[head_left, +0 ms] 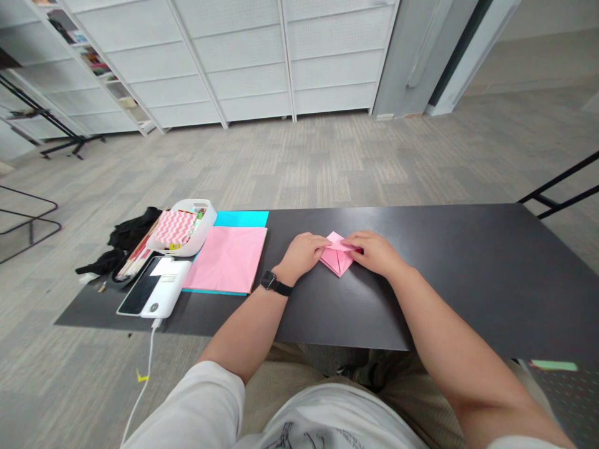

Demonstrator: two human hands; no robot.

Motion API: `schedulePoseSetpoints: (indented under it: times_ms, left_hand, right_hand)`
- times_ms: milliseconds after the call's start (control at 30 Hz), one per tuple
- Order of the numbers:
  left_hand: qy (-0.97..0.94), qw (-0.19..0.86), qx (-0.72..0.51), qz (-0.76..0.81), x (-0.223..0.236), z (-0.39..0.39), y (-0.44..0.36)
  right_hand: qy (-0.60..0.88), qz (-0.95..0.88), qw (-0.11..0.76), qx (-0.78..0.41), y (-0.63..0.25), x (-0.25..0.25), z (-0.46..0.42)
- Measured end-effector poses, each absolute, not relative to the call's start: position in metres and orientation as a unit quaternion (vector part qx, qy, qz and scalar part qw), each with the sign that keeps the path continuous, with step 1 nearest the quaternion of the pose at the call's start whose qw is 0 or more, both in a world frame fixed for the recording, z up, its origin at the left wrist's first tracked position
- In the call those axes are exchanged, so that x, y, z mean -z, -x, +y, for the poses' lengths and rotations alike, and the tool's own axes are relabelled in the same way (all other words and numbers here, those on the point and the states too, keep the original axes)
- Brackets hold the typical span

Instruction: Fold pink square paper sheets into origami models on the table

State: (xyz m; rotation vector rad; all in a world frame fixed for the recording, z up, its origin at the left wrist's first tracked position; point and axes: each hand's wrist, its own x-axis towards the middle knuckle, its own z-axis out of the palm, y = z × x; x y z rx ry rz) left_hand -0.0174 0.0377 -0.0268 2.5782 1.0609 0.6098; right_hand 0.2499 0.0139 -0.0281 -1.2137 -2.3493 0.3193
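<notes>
Head cam's looking down at a dark table (449, 274), and there's a little piece of folded pink paper (339, 264) lying near the middle of it, one point aimed back at the person. Both hands are on it. Left hand (304, 252) has the left corner, thumb and fingers bunched up close with barely any gap, so that grip looks pretty much closed on the paper. Right hand (373, 251) has the right corner, thumb down low and fingers over the top, pinched on the flap that runs across. Some of the fingertips are too small to make out, fwiw. Black smartwatch (268, 279) on the left wrist.

Off to the left on the same table sits a stack of pink sheets (229, 262) with a bright blue sheet (243, 218) poking out from under it. White bin (204, 232) overlaps its corner, holding a pink-and-white zigzag bundle (175, 227). Just in front of the bin, a phone (143, 290) lies beside a white gadget (171, 290) with a white cable (148, 355) hanging over the edge. Black cloth (133, 232) is bunched up beyond that.
</notes>
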Motion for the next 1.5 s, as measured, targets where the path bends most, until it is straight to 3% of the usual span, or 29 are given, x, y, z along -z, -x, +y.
schedulePoseSetpoints:
  times_ms: [533, 833, 1100, 1500]
  left_hand:
    - [-0.874, 0.166, -0.165, 0.426, -0.003, 0.025, 0.020]
    - [-0.836, 0.300, -0.211, 0.410, -0.004, 0.023, 0.022]
    - [-0.841, 0.278, -0.297, 0.356, 0.001, 0.023, 0.019]
    - [-0.872, 0.246, -0.230, 0.355, 0.006, 0.025, 0.021]
  right_hand:
    - [0.511, -0.825, 0.190, -0.151, -0.251, 0.011, 0.010]
    - [0.515, -0.793, 0.206, -0.251, -0.248, 0.005, 0.005]
    - [0.522, -0.803, 0.196, -0.209, -0.244, 0.008, 0.005]
    - [0.492, -0.772, 0.362, -0.178, -0.247, 0.010, 0.004]
